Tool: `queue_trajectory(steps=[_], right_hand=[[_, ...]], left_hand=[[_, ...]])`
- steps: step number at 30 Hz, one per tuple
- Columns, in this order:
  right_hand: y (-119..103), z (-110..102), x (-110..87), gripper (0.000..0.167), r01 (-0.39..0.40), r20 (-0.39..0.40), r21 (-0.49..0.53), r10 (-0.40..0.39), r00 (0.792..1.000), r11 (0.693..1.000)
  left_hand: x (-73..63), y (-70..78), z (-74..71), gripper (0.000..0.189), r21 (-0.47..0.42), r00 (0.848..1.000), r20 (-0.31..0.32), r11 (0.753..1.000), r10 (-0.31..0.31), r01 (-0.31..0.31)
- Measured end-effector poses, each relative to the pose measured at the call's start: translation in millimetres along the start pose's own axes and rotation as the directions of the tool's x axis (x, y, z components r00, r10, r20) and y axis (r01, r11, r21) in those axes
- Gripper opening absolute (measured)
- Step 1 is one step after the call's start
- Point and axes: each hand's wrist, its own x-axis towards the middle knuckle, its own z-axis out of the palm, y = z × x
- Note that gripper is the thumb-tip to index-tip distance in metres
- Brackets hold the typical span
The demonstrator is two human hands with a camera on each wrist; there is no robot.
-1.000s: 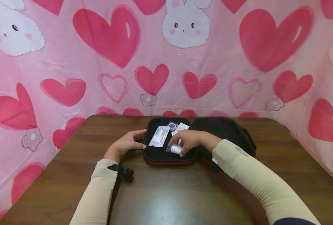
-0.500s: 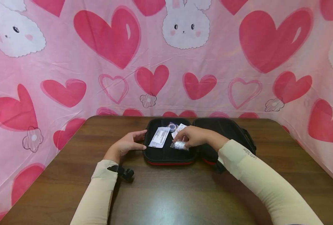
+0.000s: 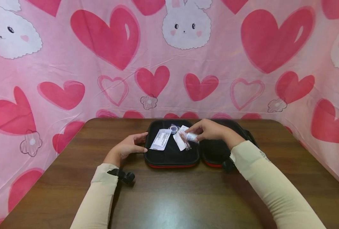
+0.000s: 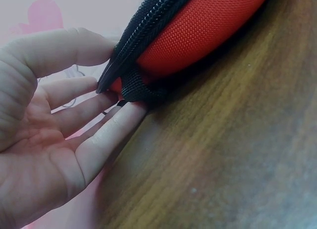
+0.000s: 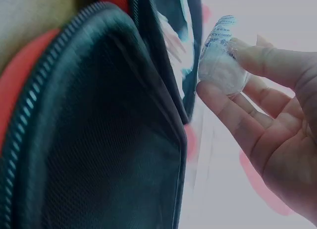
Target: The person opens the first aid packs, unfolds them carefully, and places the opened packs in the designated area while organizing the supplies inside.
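My right hand (image 3: 212,129) pinches a white bandage roll (image 5: 220,66) in clear printed wrap between thumb and fingers, held just above the black case. The open zip case (image 3: 172,159), black inside with a red outer shell, lies on the table. With thumb and fairly straight fingers spread apart, my left hand (image 3: 129,145) touches its left edge; the left wrist view shows the fingertips by the zipper rim (image 4: 148,33) and a black strap loop (image 4: 132,85). Inside the case lie a white printed packet (image 3: 161,139), a small round wrapped item (image 3: 173,128) and white paper packets (image 3: 178,141).
The case's other half (image 3: 215,151) lies open to the right. Brown wooden table (image 3: 163,197) extends in front and to both sides. A pink heart-patterned cloth (image 3: 146,57) hangs behind it. A black wrist device (image 3: 126,176) sits on my left wrist.
My right hand has lifted the wrapped bandage roll and carried it up and right, uncovering small packets beneath. My left hand stays at the case's edge.
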Motion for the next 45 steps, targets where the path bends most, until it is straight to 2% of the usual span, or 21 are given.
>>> queue_trajectory(steps=[7, 15, 19, 28, 33, 38, 45], right_hand=[[13.0, -14.7, -12.1, 0.046, -0.082, -0.093, 0.161, 0.098, 0.991, 0.984], [22.8, -19.1, -19.8, 0.050, -0.084, -0.210, 0.263, 0.142, 0.967, 0.961], [25.8, -20.3, -22.0, 0.052, -0.089, -0.255, 0.248, 0.154, 0.955, 0.965], [30.8, -20.0, -24.8, 0.055, -0.060, -0.280, 0.254, 0.132, 0.951, 0.965], [37.4, -21.1, -27.7, 0.059, -0.064, -0.301, 0.264, 0.145, 0.943, 0.962], [45.7, -24.2, -32.7, 0.056, -0.103, -0.319, 0.252, 0.184, 0.930, 0.962], [58.0, -33.4, -47.4, 0.044, -0.215, -0.332, 0.211, 0.277, 0.902, 0.954]], left_hand=[[0.2, -0.5, 0.5, 0.083, -0.003, 1.000, -0.001, 1.000, 0.006, -0.006], [-0.4, 0.5, 1.3, 0.083, 0.003, 1.000, -0.006, 1.000, 0.005, -0.005], [-0.5, 0.9, 1.3, 0.083, 0.001, 1.000, -0.002, 1.000, 0.007, -0.007], [-0.1, 0.4, 0.7, 0.083, 0.002, 1.000, -0.001, 1.000, 0.017, -0.017], [-0.3, -0.5, 0.3, 0.083, -0.003, 1.000, 0.004, 1.000, 0.026, -0.026], [-0.8, -0.3, 0.3, 0.082, -0.003, 1.000, 0.008, 1.000, 0.030, -0.030], [-1.5, 0.8, -0.9, 0.082, -0.003, 0.999, 0.018, 0.999, 0.035, -0.035]])
